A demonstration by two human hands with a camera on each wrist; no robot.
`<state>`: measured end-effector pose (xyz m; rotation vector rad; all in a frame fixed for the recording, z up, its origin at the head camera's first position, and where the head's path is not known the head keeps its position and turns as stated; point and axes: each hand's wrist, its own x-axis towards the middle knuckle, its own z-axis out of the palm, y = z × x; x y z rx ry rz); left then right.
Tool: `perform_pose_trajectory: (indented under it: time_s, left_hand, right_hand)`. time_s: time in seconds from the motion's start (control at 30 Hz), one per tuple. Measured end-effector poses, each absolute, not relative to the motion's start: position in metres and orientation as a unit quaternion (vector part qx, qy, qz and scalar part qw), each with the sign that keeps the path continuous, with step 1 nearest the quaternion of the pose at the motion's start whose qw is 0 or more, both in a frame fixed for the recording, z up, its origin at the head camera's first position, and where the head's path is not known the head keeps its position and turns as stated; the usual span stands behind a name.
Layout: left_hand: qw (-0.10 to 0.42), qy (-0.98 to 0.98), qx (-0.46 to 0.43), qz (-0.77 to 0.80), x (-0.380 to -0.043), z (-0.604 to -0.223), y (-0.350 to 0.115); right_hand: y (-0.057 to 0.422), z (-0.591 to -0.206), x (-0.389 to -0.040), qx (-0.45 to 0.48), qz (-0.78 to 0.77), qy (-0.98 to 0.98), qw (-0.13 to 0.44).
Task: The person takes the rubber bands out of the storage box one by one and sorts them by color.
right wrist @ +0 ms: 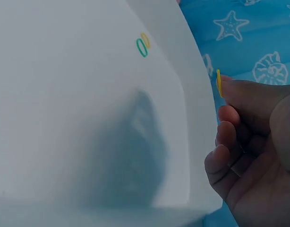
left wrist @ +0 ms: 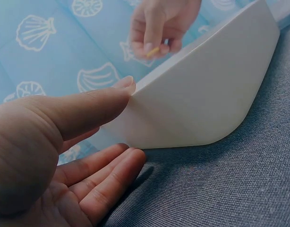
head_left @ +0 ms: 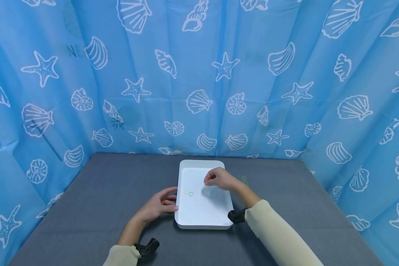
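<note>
Gray tbl (head_left: 129,181), R grip (head_left: 221,178) pinches thin ylw ring (right wrist: 219,84).

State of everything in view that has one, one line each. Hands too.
Right hand: pinching, above the tray
Held yellow ring: between the fingertips, off the tray floor
Left hand: fingers relaxed, thumb touching the tray's rim
White tray: flat on the table, open side up
Green ring: lying in the tray
Second yellow ring: lying beside the green one
Outside rings: on the table, right of the tray
</note>
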<state>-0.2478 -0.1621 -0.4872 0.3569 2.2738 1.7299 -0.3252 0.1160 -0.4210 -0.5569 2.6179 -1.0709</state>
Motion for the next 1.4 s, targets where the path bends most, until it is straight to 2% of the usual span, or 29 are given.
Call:
perform_pose_trajectory:
  time_s: [0.37, 1.0, 1.4]
  left_hand:
    - [0.135, 0.778, 0.121, 0.601, -0.248, -0.488, -0.163]
    - [0.122, 0.784, 0.110, 0.599, -0.246, -0.483, -0.156]
    - [0.133, 0.780, 0.122, 0.600, -0.246, -0.487, -0.162]
  right_hand:
    - [0.155, -0.416, -0.314, -0.200, -0.395, 0.893, 0.076]
    - [0.211, -0.444, -0.290, -0.167, -0.386, 0.907, -0.016]
    - [0.232, -0.467, -0.282, -0.111, -0.384, 0.916, -0.029]
